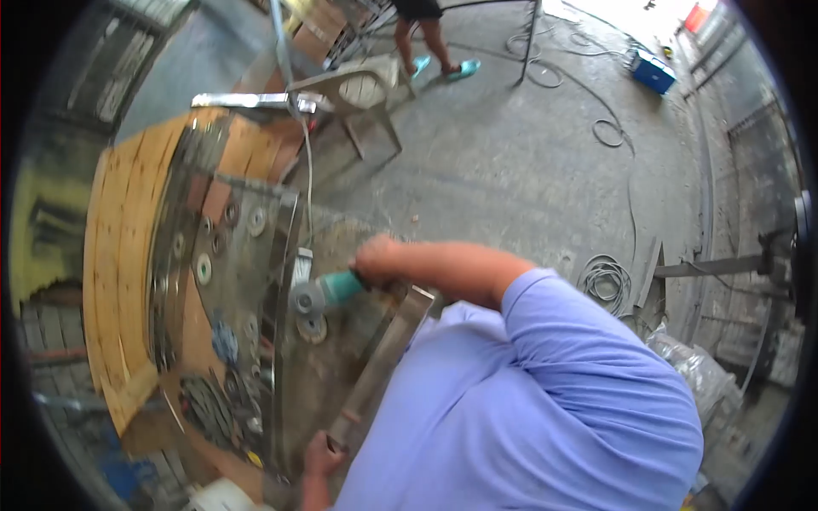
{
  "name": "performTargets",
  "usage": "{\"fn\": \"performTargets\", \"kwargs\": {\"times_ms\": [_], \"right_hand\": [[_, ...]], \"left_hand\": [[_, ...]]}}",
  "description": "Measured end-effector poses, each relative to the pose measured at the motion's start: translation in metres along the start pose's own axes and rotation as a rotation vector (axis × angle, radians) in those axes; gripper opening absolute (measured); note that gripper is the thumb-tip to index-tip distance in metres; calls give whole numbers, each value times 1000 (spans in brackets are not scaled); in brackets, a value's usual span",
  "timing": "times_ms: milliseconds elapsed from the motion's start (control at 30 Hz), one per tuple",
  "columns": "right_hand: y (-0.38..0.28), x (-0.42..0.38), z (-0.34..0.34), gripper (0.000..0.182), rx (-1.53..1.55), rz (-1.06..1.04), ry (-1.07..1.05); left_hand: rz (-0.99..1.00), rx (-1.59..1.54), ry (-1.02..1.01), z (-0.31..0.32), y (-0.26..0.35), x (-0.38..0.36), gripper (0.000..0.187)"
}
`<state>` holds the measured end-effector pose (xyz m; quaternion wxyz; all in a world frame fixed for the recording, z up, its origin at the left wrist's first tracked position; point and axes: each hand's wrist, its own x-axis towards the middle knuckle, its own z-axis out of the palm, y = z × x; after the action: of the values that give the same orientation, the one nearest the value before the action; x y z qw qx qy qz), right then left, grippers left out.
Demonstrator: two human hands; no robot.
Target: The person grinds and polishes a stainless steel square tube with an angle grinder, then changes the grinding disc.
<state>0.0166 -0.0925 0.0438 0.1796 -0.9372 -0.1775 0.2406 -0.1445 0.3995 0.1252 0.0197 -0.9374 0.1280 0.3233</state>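
One-handed, grips a green angle grinder [342,287] by its rear end, right hand [379,259] wrapped round it. Has left hand [323,458] at one end of a metal bar [379,368], left of that grip; cannot tell whether clamped. Just ahead of the grip, grinder's disc [305,298], loose disc [312,330] near it. Farther ahead, more discs [204,269] on worktable [232,294], then wooden panel [123,272]. Off to grip's right, plastic chair [341,83].

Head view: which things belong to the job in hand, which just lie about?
Apparently in the job:
green angle grinder with round grey disc, held in right hand
long grey metal bar, left hand at one end

Apparently lying about:
beige plastic chair
blue box on floor
coiled grey cable on floor
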Motion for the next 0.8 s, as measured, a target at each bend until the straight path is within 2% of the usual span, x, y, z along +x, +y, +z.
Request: {"fn": "performTargets", "kwargs": {"times_ms": [67, 200, 300, 433, 533, 633, 800], "right_hand": [[7, -11, -17, 55, 54, 3, -16], [40, -85, -62, 64, 232, 39, 272], [70, -154, -74, 63, 214, 29, 390], [62, -256, -43, 62, 148, -97, 288], [74, -313, 11, 61, 43, -164, 272], [111, -353, 66, 49, -82, 40, 381], [186, -460, 119, 35, 136, 360, 337]], "left_hand": [[24, -15, 67, 32, -19, -10, 50], [40, -109, 79, 19, 68, -29, 49], [65, -183, 49, 19, 124, -24, 46], [116, -249, -22, 4, 237, -6, 48], [200, -227, -51, -1, 329, 18, 52], [298, -97, -92, -15, 426, 34, 57], [512, 247, -228, -27, 577, 53, 62]]}}
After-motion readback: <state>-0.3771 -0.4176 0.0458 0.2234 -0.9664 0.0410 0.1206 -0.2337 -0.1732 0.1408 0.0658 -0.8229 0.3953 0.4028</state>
